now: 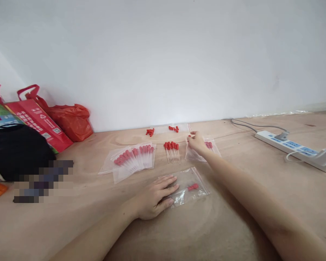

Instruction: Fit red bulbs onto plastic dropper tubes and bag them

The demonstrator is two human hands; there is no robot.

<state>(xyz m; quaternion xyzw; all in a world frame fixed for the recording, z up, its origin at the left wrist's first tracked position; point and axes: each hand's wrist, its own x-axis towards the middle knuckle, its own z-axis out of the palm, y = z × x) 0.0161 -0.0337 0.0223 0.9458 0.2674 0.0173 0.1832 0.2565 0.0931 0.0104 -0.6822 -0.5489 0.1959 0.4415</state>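
My left hand point(155, 197) lies flat with fingers spread on the left part of a clear zip bag point(182, 199). Inside that bag are red rubber bulbs point(192, 187). Reaching forward, my right hand point(197, 142) pinches a small red bulb point(189, 136) at its fingertips; whether a dropper tube is attached cannot be made out. Partly under this hand is a zip bag of droppers point(213, 150) with red tops. Between the hands and the wall, several loose droppers point(171, 146) lie side by side, tips toward me.
Fanned bags of droppers point(134, 159) lie to the left. Loose red bulbs point(150, 132) are near the wall, and more bulbs point(174, 128) rest on a flat clear bag. Red bags point(70, 121) and a black bag point(21, 152) stand far left. A power strip point(296, 148) lies right.
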